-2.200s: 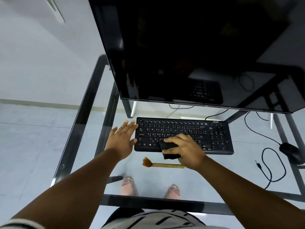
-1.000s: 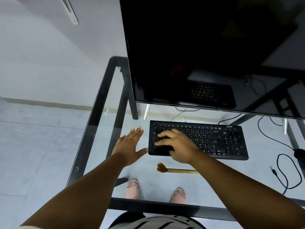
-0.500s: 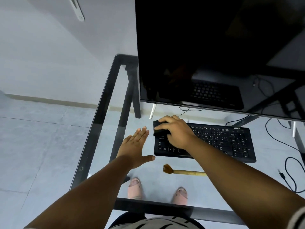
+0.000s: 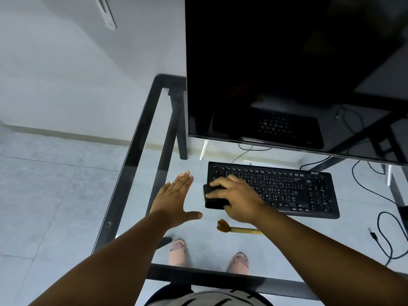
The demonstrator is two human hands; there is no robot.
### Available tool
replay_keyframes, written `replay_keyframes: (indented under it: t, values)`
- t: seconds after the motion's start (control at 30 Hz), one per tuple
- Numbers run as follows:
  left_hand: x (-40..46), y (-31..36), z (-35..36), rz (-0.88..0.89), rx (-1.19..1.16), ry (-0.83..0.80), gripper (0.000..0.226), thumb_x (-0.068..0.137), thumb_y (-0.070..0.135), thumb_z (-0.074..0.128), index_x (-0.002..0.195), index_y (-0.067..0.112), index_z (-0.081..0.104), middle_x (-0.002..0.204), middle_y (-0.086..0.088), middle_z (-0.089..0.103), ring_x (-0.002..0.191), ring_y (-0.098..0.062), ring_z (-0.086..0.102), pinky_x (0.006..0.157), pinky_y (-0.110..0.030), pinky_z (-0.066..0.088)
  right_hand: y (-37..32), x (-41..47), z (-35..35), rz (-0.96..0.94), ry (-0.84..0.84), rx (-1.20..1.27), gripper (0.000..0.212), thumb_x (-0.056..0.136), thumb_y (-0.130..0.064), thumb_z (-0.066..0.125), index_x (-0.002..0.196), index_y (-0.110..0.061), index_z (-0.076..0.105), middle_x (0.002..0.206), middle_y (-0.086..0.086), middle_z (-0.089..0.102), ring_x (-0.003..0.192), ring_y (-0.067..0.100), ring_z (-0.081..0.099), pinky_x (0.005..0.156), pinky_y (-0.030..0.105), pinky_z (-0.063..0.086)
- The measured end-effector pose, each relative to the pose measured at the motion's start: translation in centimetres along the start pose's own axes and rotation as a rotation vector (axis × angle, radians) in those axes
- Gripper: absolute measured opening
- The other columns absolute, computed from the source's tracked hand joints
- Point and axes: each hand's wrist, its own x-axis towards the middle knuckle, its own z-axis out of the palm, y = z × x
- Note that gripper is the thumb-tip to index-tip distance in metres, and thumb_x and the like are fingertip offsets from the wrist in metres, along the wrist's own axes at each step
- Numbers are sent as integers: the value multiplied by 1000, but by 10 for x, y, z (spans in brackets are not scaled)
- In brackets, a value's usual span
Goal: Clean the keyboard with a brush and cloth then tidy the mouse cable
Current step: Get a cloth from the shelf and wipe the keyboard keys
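**Hands, head view**

Left hand [image 4: 174, 199]: forearm extended forward, palm down, fingers straight and together, thumb spread wide to the right. Holds nothing.

Right hand [image 4: 235, 200]: forearm reaching in from lower right, fingers curled over a dark cloth [image 4: 215, 197], pressing down; thumb apparently tucked beneath, not clearly visible.

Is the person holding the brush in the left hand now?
No, the left hand lies open on the glass table, and the brush lies untouched in front of the keyboard.
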Motion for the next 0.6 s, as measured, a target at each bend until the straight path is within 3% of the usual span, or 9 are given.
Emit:
replay_keyframes:
  t: [0.13,0.33,0.47,0.53,0.6]
  values:
    - [0,2,-1,-5,30,-6,108,78,78,48,153,28,-11,151,16,-28,136,-3,-25,114,-31,-7,3,24,-6,261,210,-40,63,84,-8,59,138,-37,49,143,-8,42,123,23,40,104,43,39]
    - [-1,4,-4,-2,90,-16,106,79,80,41,153,27,-12,156,12,-26,135,-6,-27,112,-31,-8,7,34,-9,345,225,-99,65,84,-8,57,141,-36,44,144,-10,40,121,22,41,98,42,43]
    - [-1,7,-2,-20,120,-44,111,75,85,38,152,26,-16,153,11,-30,135,-8,-29,112,-32,-9,24,15,-9,662,351,16,59,86,-10,56,139,-32,47,141,-6,42,118,25,42,94,46,46]
    - [-1,9,0,-21,170,-66,115,72,89,31,151,23,-21,153,7,-33,138,-12,-30,115,-36,-9,19,16,-7,684,345,46,59,87,-9,56,141,-31,45,145,-6,38,120,26,40,96,46,45]
    - [-1,9,1,-18,200,-89,116,71,90,26,149,21,-24,154,4,-35,141,-15,-29,117,-39,-8,11,18,-5,583,307,54,64,86,-7,55,143,-32,42,148,-8,34,121,25,38,100,44,43]
